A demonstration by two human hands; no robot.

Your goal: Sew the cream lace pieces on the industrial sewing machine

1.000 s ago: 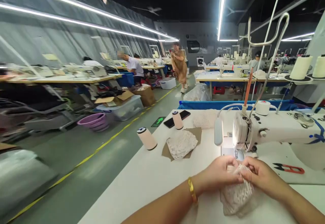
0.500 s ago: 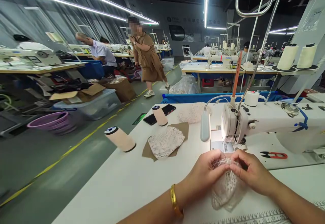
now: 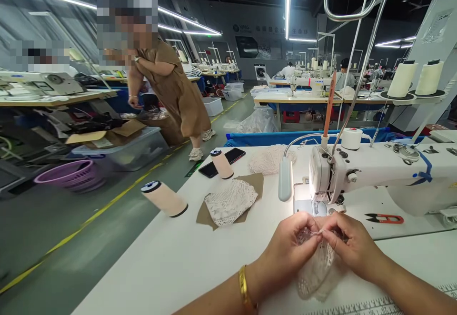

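Observation:
Both my left hand (image 3: pixel 294 239) and my right hand (image 3: pixel 352 243) pinch the top edge of a whitish lace piece (image 3: pixel 314 274), fingertips nearly meeting. The lace hangs down from them over the white table. Just beyond my hands stands the sewing machine (image 3: pixel 357 170), its needle area lit by a small lamp (image 3: pixel 284 179). Red-handled thread snips (image 3: pixel 384 218) lie on the machine bed to the right of my hands. Another lace piece (image 3: pixel 232 201) rests on brown card at the left, with a further lace bundle (image 3: pixel 269 159) behind it.
Two thread cones, one nearer (image 3: pixel 164 198) and one farther (image 3: pixel 222 164), stand at the table's left side beside a phone (image 3: pixel 235 155). A ruler (image 3: pixel 374 305) runs along the front edge. Across the aisle a person in brown (image 3: pixel 171 82) walks past a purple basket (image 3: pixel 71 174).
My fingers have drawn the lace's top edge into a narrower fold, hands staying in nearly the same place. The person in brown has come closer and moved left.

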